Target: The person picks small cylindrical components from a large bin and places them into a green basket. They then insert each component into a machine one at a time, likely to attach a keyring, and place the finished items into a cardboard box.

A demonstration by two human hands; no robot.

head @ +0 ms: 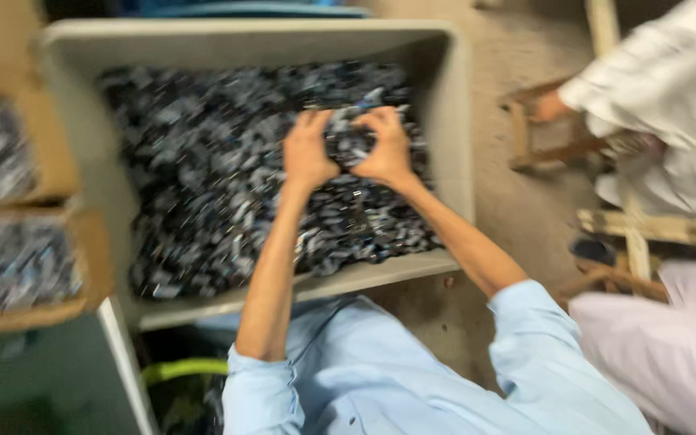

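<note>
Scooping from the large grey plastic tub (457,121), left hand (308,153) and right hand (387,149) cup a clump of small dark metal parts (203,177) near its right wall, fingers curled; pressing together should prevent spills.

head view: looking steeply down from above the person's own chest | facing forward over a grey tub (453,121) of small dark parts, close in | cardboard boxes (58,153) sitting at left edge, another person's white sleeve (654,80) showing far right | frame blurring with motion | one view only
</note>
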